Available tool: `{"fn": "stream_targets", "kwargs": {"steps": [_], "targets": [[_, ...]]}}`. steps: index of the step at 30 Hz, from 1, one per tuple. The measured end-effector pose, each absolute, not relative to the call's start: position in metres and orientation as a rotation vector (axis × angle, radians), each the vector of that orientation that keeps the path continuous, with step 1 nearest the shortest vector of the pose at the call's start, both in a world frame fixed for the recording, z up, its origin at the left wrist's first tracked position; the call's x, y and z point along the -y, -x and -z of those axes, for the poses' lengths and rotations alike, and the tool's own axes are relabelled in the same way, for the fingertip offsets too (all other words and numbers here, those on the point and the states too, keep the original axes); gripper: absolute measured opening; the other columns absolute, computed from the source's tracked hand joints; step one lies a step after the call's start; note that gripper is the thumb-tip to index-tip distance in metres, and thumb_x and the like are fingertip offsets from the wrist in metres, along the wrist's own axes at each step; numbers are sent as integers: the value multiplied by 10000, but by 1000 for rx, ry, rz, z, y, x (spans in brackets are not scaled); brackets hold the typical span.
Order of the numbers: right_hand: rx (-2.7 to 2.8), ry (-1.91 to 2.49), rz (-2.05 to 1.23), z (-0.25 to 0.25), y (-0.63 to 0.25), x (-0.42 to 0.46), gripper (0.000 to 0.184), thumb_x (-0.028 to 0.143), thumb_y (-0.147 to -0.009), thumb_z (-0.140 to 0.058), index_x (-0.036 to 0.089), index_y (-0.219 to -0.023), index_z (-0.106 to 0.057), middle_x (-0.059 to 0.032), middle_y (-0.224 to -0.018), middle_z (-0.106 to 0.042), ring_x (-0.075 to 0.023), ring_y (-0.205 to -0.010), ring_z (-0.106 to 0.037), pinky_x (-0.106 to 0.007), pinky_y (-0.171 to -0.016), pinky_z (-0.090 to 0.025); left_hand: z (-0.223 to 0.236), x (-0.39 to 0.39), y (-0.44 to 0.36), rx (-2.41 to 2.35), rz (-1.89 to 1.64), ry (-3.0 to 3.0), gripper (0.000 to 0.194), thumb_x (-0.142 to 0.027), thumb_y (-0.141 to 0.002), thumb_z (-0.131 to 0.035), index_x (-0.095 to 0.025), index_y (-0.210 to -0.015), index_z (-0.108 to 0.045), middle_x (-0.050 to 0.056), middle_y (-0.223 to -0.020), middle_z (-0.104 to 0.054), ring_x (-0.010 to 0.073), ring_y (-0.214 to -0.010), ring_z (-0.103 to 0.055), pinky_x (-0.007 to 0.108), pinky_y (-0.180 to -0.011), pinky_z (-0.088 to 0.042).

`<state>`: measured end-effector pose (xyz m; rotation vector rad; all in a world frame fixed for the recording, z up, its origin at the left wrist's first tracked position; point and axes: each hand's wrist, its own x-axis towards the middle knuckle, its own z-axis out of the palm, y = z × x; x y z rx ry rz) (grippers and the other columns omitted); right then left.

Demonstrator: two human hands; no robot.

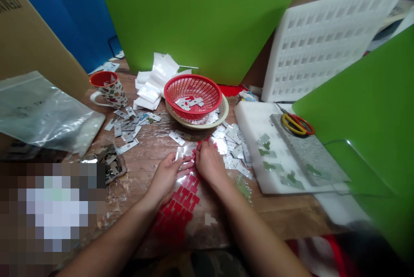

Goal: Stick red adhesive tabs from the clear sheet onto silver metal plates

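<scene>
My left hand is closed on a small flat metal plate, pinched between thumb and fingers. Close beside it, my right hand has its fingers curled down at the far end of a clear sheet with red T-shaped stickers. Whatever those right fingertips grip is hidden. Red pieces show around them. A pile of similar metal plates lies right of my right hand, and two loose plates lie just beyond my hands. Another pile of plates is at the left.
A red basket with a few plates rests in a cream basket. A patterned mug, a plastic bag and a tray of metal parts are left. Scissors lie on a grey slab above white foam.
</scene>
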<state>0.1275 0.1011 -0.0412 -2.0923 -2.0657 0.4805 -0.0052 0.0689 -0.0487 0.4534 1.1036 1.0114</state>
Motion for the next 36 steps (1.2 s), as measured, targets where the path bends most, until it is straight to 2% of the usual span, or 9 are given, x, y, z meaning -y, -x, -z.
{"fn": "stream_targets", "kwargs": {"steps": [4, 9, 13, 17, 22, 32, 36], "targets": [[2066, 2057, -467, 41, -128, -100, 166, 202, -906, -430, 141, -992, -558, -135, -998, -609, -246, -853, -605, -329, -700, -441, 49, -69, 6, -1085, -1015, -441, 172, -263, -790, -670, -160, -868, -556, 119, -989, -705, 193, -849, -700, 344, -824, -524], [2064, 2004, -357, 44, -125, -89, 264, 188, -912, -436, 127, -1150, -535, -151, -1120, -558, -249, -956, -572, -332, -778, -443, 50, -70, 6, -1072, -1015, -431, 170, -262, -789, -669, -158, -868, -560, 121, -986, -706, 193, -829, -702, 356, -836, -521], [2130, 1930, -278, 51, -123, -82, 251, 122, -920, -394, 154, -990, -632, -124, -1043, -584, -233, -914, -566, -311, -766, -431, 51, -70, 6, -1064, -1016, -430, 144, -244, -810, -641, -153, -887, -560, 126, -994, -705, 193, -843, -701, 359, -847, -516], [2102, 1913, -256, 56, -122, -83, 238, 144, -927, -398, 151, -912, -635, -114, -978, -598, -223, -865, -560, -302, -744, -422, 51, -70, 7, -1057, -1022, -432, 154, -249, -807, -645, -148, -887, -562, 134, -1017, -700, 196, -857, -699, 345, -831, -518], [2008, 1913, -255, 58, -122, -87, 190, 176, -912, -421, 139, -919, -607, -123, -953, -599, -236, -852, -551, -319, -726, -424, 51, -69, 7, -1049, -1017, -439, 135, -232, -830, -617, -144, -918, -565, 134, -1026, -697, 195, -869, -696, 322, -804, -525], [1886, 1737, -378, 60, -127, -85, 152, 125, -876, -428, 155, -881, -577, -90, -877, -630, -207, -833, -579, -304, -751, -458, 53, -70, 9, -1057, -1008, -426, 89, -211, -865, -566, -147, -925, -551, 141, -1063, -689, 196, -881, -696, 322, -801, -529], [1826, 1704, -398, 63, -128, -87, 184, 178, -862, -493, 147, -1026, -570, -105, -926, -649, -225, -865, -602, -335, -771, -477, 52, -70, 9, -1059, -1004, -419, 91, -204, -871, -555, -142, -937, -548, 148, -1073, -683, 199, -883, -697, 343, -830, -528]]}}
